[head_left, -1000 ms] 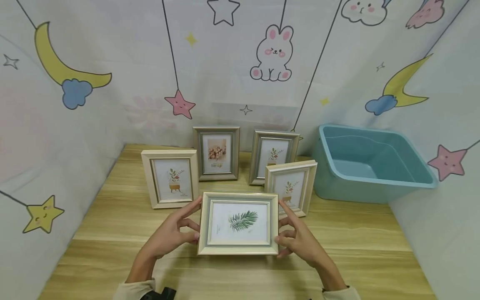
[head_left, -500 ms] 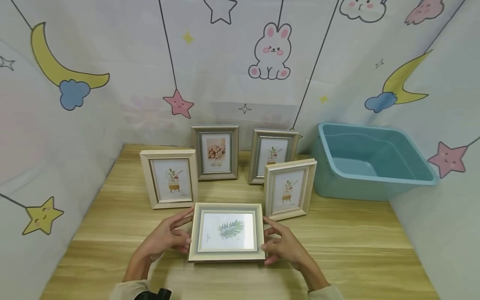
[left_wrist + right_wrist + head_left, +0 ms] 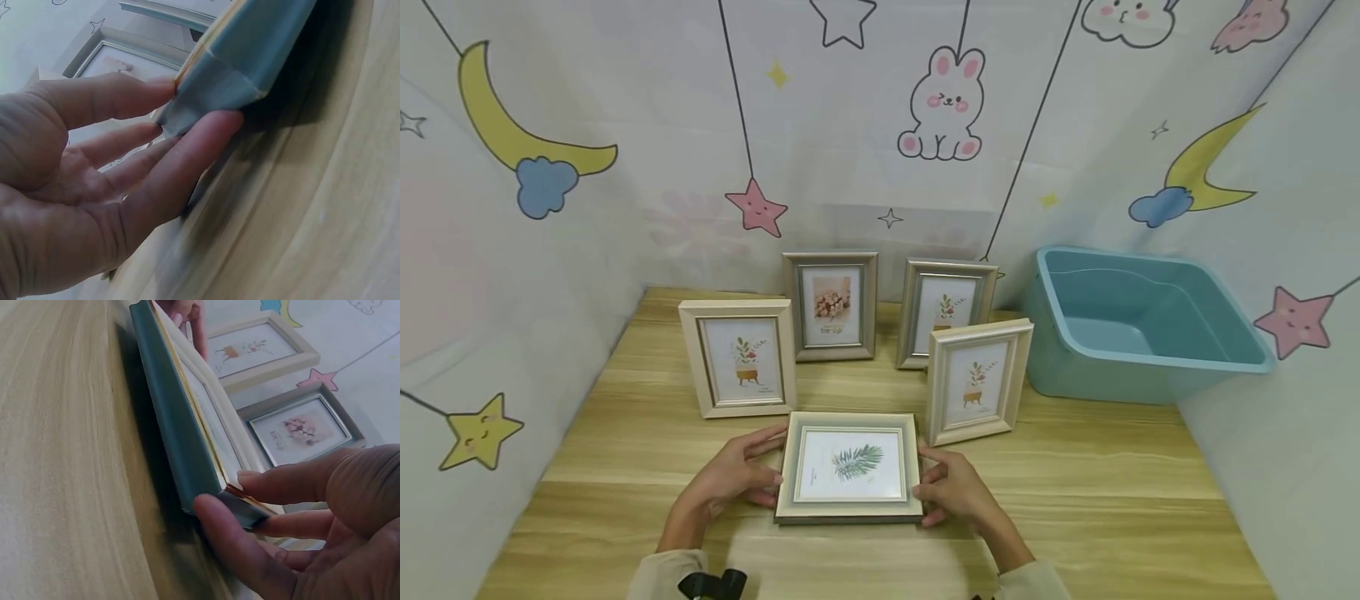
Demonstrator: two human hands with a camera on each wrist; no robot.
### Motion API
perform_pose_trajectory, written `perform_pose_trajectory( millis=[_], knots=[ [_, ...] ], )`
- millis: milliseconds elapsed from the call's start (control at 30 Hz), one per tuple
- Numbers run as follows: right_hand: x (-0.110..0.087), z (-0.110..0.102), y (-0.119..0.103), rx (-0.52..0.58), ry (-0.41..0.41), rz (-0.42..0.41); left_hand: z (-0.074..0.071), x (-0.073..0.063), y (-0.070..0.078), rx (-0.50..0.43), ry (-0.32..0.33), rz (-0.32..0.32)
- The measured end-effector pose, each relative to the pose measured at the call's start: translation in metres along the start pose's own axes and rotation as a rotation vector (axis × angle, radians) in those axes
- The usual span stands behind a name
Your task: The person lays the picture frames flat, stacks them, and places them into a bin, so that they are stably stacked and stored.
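A cream picture frame [image 3: 850, 462] with a green leaf print lies face up, low over the wooden table. My left hand [image 3: 730, 475] holds its left side and my right hand [image 3: 955, 487] its right side. In the left wrist view, thumb and fingers pinch the blue-grey edge of the picture frame [image 3: 231, 75] near a corner, with shadow under it. The right wrist view has the right hand's fingers on the opposite edge of the picture frame [image 3: 178, 419], at its near corner. The frame's back is hidden.
Upright behind stand a cream frame [image 3: 692, 358] at left, two grey-gold frames [image 3: 868, 304] [image 3: 913, 312] at the back, and another cream frame [image 3: 1021, 367] close to the right hand. A blue plastic tub [image 3: 1105, 379] sits back right. Printed cloth [image 3: 662, 125] encloses the table [image 3: 1112, 500].
Both hands have lowered the leaf-print picture frame toward the table and shifted it slightly left. It was tilted up toward the viewer and now lies flatter. The standing frames stay put.
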State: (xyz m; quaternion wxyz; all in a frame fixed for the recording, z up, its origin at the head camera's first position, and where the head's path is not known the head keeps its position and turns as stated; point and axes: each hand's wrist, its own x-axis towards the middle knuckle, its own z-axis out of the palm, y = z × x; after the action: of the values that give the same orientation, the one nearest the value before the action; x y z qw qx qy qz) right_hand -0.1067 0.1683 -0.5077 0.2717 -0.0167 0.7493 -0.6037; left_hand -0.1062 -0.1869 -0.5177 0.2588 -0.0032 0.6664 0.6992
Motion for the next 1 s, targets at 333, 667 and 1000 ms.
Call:
perform_pose_trajectory(
  millis=[333, 667, 1000],
  knots=[
    [-0.003, 0.006, -0.007, -0.207, 0.114, -0.025, 0.021, -0.001, 0.008, 0.131, 0.119, -0.003],
    [0.003, 0.007, -0.005, -0.238, 0.17, -0.035, 0.035, 0.003, 0.012, 0.273, 0.309, -0.072],
    [0.002, 0.007, -0.004, -0.289, 0.175, -0.043, 0.038, 0.002, 0.012, 0.312, 0.339, -0.089]
  ],
)
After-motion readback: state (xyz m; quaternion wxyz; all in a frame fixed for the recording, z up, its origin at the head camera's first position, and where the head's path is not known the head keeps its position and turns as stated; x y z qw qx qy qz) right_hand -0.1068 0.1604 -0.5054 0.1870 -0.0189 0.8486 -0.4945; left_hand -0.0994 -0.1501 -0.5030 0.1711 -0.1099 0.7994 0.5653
